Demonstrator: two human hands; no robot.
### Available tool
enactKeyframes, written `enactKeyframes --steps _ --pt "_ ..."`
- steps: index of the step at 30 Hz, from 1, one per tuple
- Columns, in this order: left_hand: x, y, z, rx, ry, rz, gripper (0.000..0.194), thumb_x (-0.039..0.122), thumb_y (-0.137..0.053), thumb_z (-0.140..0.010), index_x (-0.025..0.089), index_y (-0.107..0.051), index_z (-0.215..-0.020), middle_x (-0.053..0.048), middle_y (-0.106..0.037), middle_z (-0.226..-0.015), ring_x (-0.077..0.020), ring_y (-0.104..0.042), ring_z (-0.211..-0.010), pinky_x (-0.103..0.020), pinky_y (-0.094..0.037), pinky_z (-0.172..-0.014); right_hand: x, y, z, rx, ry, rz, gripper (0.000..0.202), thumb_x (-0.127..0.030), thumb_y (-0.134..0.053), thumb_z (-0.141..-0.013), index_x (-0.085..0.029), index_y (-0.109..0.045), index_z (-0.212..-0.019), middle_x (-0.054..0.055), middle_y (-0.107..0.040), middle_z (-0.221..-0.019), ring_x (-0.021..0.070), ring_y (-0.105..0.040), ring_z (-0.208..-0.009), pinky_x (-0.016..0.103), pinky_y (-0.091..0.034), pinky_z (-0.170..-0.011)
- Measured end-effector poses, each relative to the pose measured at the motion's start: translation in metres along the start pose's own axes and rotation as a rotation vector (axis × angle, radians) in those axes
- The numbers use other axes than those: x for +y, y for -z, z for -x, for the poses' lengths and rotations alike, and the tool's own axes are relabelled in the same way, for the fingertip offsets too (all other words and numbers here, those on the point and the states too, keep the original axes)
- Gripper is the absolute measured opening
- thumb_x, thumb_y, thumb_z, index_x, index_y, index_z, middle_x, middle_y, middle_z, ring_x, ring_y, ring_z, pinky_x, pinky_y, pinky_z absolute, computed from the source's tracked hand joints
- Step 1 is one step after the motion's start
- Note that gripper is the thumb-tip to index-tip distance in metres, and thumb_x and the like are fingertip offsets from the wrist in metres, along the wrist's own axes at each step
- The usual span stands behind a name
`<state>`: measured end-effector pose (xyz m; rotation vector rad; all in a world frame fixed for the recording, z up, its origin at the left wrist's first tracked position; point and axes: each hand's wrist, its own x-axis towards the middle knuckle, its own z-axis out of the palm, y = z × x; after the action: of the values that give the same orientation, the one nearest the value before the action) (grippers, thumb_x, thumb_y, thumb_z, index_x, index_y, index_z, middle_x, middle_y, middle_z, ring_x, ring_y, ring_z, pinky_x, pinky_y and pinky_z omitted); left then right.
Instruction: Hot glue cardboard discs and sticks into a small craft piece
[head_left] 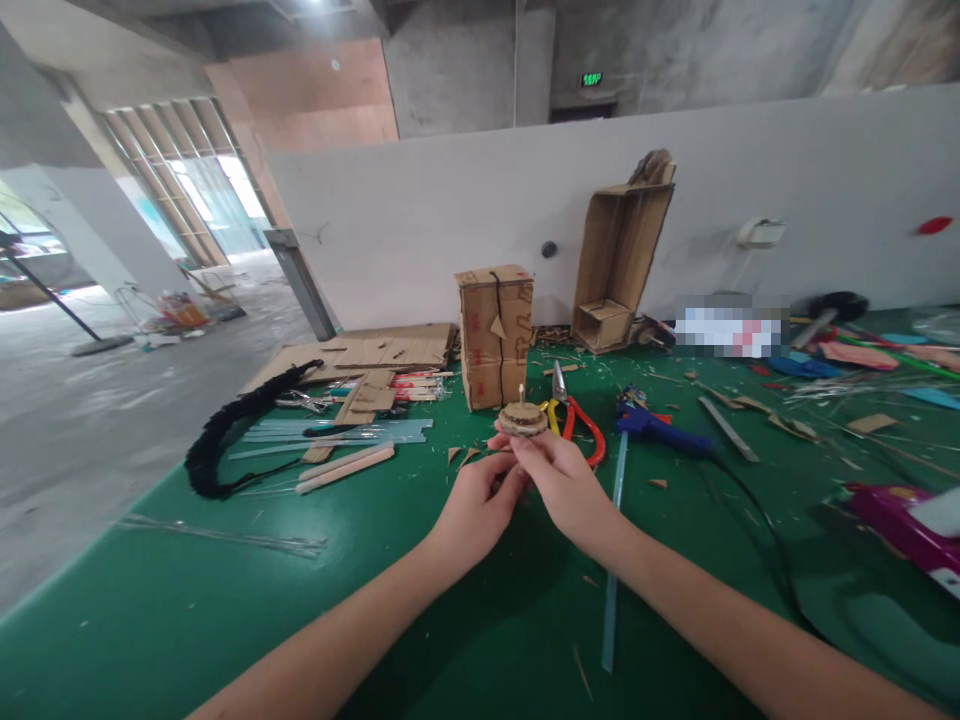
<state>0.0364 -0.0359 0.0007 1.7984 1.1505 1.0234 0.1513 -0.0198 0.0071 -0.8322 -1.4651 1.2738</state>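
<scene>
A small round cardboard disc piece (pixel 523 418), layered and with a short peg standing on top, is held up over the table. My right hand (pixel 553 468) pinches it from below and the right side. Close beside it, my left hand (pixel 484 497) has its fingers pressed together under the disc; what they grip, if anything, is hidden. Just beyond the hands stands an upright cardboard box (pixel 487 350) with a dark cord down its front. Scissors with red and yellow handles (pixel 571 420) lie behind my right hand.
A blue glue gun (pixel 664 428) with a cable lies to the right, near a translucent blue strip (pixel 615 560). Wooden rods (pixel 345 468), clear sticks and a black fuzzy strip (pixel 217 450) lie left. An open cardboard box (pixel 626 260) leans against the white wall panel (pixel 420 220).
</scene>
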Motion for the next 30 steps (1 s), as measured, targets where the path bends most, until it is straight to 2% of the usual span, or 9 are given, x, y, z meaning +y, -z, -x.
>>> enactKeyframes --steps 5,9,11,14,17,20,23,27,30 --pt "0.005 0.005 0.001 -0.011 -0.11 -0.263 0.027 0.028 -0.038 -0.083 0.015 -0.061 -0.079 -0.003 -0.059 -0.07 -0.0122 -0.049 -0.063 -0.022 -0.036 -0.058 0.004 0.007 -0.001 0.086 0.136 0.265 0.028 -0.036 -0.035 -0.086 -0.018 -0.054 -0.075 0.001 -0.053 -0.069 0.013 -0.05 -0.066 0.027 -0.041 -0.063" --pt "0.003 0.02 -0.002 0.181 -0.138 -0.506 0.021 0.027 -0.043 -0.08 0.017 -0.06 -0.073 -0.002 -0.058 -0.065 -0.0122 -0.049 -0.06 -0.023 -0.035 -0.057 -0.006 0.021 -0.002 0.196 0.207 0.514 0.025 -0.035 -0.033 -0.086 -0.019 -0.052 -0.08 -0.001 -0.048 -0.064 0.0122 -0.043 -0.057 0.026 -0.037 -0.056" --pt "0.0 0.032 -0.007 0.311 -0.111 -0.432 0.02 0.028 -0.043 -0.08 0.016 -0.059 -0.078 -0.001 -0.057 -0.066 -0.0108 -0.048 -0.058 -0.022 -0.036 -0.055 -0.01 0.026 -0.002 0.079 0.204 0.569 0.026 -0.032 -0.031 -0.088 -0.019 -0.053 -0.088 0.001 -0.052 -0.071 0.0138 -0.047 -0.064 0.028 -0.038 -0.064" --pt "-0.003 0.05 -0.015 0.418 -0.093 -0.23 0.022 0.032 -0.044 -0.081 0.015 -0.056 -0.086 -0.001 -0.055 -0.068 -0.0099 -0.048 -0.057 -0.02 -0.037 -0.052 -0.012 0.031 -0.001 -0.16 0.178 0.648 0.027 -0.03 -0.03 -0.088 -0.019 -0.054 -0.092 0.003 -0.055 -0.078 0.0164 -0.05 -0.076 0.031 -0.038 -0.074" --pt "-0.006 0.062 -0.021 0.354 -0.108 -0.13 0.022 0.034 -0.048 -0.078 0.015 -0.056 -0.087 -0.001 -0.054 -0.07 -0.01 -0.049 -0.06 -0.02 -0.038 -0.054 -0.008 0.034 -0.002 -0.269 0.14 0.744 0.027 -0.029 -0.029 -0.088 -0.019 -0.054 -0.09 0.004 -0.056 -0.077 0.0169 -0.051 -0.074 0.032 -0.039 -0.071" --pt "-0.007 0.065 -0.022 0.198 -0.089 -0.155 0.024 0.036 -0.05 -0.077 0.015 -0.058 -0.086 -0.001 -0.054 -0.068 -0.0106 -0.049 -0.06 -0.02 -0.038 -0.053 -0.004 0.037 -0.005 -0.28 0.148 0.867 0.026 -0.026 -0.028 -0.088 -0.018 -0.053 -0.087 0.006 -0.057 -0.079 0.0169 -0.052 -0.074 0.03 -0.038 -0.068" --pt "-0.007 0.062 -0.021 0.113 -0.067 -0.205 0.026 0.037 -0.049 -0.077 0.016 -0.06 -0.087 -0.001 -0.056 -0.068 -0.0106 -0.049 -0.059 -0.02 -0.037 -0.051 -0.003 0.04 -0.006 -0.287 0.173 0.988 0.024 -0.023 -0.027 -0.088 -0.017 -0.051 -0.086 0.006 -0.057 -0.078 0.0166 -0.053 -0.074 0.028 -0.036 -0.066" --pt "-0.008 0.059 -0.02 0.088 -0.068 -0.252 0.027 0.038 -0.047 -0.078 0.017 -0.06 -0.089 -0.001 -0.059 -0.071 -0.0103 -0.049 -0.058 -0.021 -0.036 -0.05 -0.003 0.04 -0.007 -0.292 0.2 1.089 0.024 -0.022 -0.025 -0.089 -0.016 -0.049 -0.086 0.006 -0.057 -0.076 0.0157 -0.054 -0.071 0.026 -0.034 -0.062" --pt "-0.011 0.062 -0.022 0.151 -0.077 -0.294 0.029 0.038 -0.041 -0.082 0.016 -0.058 -0.091 -0.001 -0.058 -0.07 -0.0106 -0.049 -0.057 -0.021 -0.037 -0.05 -0.002 0.04 -0.008 -0.273 0.196 1.16 0.024 -0.022 -0.025 -0.089 -0.016 -0.047 -0.084 0.006 -0.057 -0.072 0.0149 -0.053 -0.067 0.025 -0.032 -0.06"
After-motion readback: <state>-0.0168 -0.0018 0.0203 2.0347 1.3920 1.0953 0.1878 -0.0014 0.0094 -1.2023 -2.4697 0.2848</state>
